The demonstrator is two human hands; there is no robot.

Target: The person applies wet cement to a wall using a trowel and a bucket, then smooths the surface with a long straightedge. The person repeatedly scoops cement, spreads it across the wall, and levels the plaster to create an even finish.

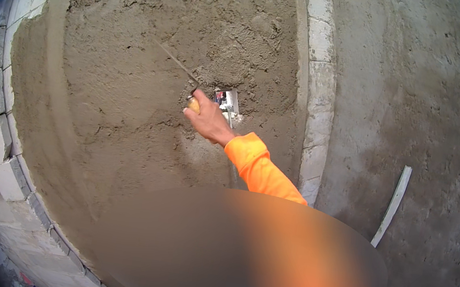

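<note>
My right hand (210, 119), at the end of an orange sleeve, is closed round the yellowish wooden handle of a trowel (176, 62). The thin blade shows nearly edge-on and points up and left, close against the wet grey-brown plaster (113, 75) on the wall. I cannot tell whether the blade touches the plaster. Just right of the hand, a square recess (237, 101) in the plaster has white bits and something dark and red inside. My left hand is not in view. A blurred oval hides the lower middle of the picture.
Pale bare blocks (320, 98) form a vertical strip right of the wet plaster. Beyond it is a smoother grey plastered surface (369, 75) with a whitish strip (394, 204) against it. More light blocks (8, 179) curve along the left and lower-left edge.
</note>
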